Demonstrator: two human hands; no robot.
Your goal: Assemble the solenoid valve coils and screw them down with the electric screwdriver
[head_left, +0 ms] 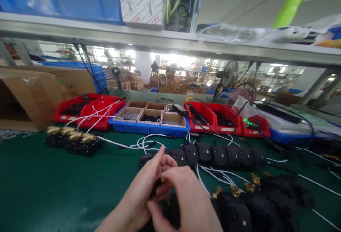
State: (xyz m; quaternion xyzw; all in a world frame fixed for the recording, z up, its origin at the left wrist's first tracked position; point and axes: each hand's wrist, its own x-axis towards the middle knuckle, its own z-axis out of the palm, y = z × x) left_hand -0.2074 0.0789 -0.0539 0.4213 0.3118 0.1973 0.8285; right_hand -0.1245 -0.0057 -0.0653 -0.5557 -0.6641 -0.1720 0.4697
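Both my hands meet low in the middle of the green bench. My left hand [144,186] and my right hand [183,200] are closed together around a small black part [157,188], mostly hidden by the fingers. Just beyond them lies a row of several black housings [213,155] with white wires [149,141] trailing off. A pile of black parts with brass fittings [253,196] lies by my right hand. Further left sits another group of black parts with brass fittings [71,138].
Red bins [90,111] and a blue tray with cardboard compartments [151,118] line the back of the bench, more red bins [218,116] to the right. A cardboard box [26,97] stands at the left. A metal shelf [160,40] runs overhead.
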